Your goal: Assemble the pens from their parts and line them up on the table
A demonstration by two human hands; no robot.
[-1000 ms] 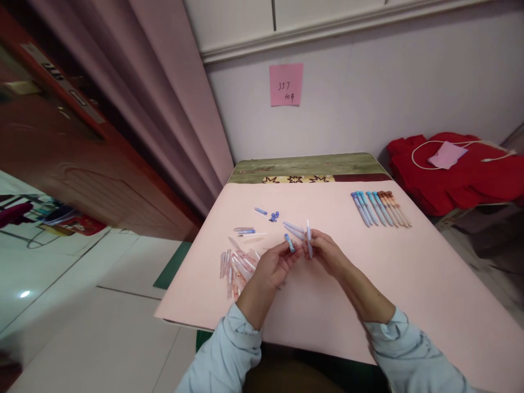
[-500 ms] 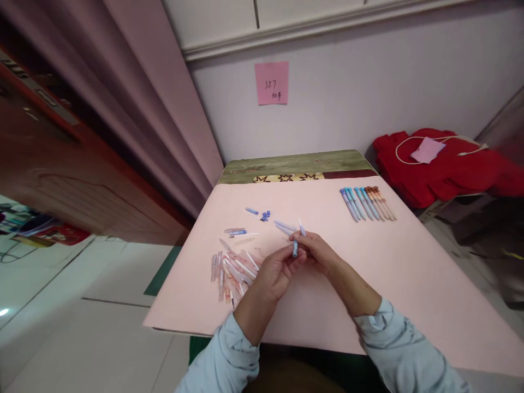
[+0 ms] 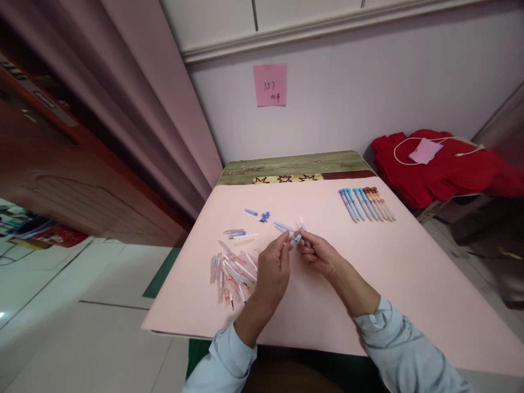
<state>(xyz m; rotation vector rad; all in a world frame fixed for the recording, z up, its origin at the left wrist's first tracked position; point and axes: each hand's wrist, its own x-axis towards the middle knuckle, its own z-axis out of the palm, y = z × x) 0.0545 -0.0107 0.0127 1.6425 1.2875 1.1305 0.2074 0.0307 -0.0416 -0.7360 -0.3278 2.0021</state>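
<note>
My right hand [image 3: 325,257] is closed around a light-blue pen barrel [image 3: 297,239], its teal end facing me. A slim pale tip [image 3: 302,222] sticks up beyond the fingers of that hand. Just left of the barrel, my left hand [image 3: 273,268] has its thumb and fingers pinched together; whatever sits between them is too small to make out. Behind the hands lie pale blue pen tubes [image 3: 283,225]. Several small dark-blue pieces [image 3: 265,216] are clustered farther back, beside a blue pen part [image 3: 251,212] and a thin refill.
A heap of pinkish pen parts and white refills [image 3: 235,273] lies left of my hands. More blue parts [image 3: 236,233] rest behind it. Whole pens [image 3: 364,204] stand in a row at the right on the pink-covered table [image 3: 388,295]. Red cloth [image 3: 442,169] lies beyond.
My left hand has drawn slightly back from the barrel, its fingers now pinched and raised. The barrel has tilted in my right hand, turning its teal end.
</note>
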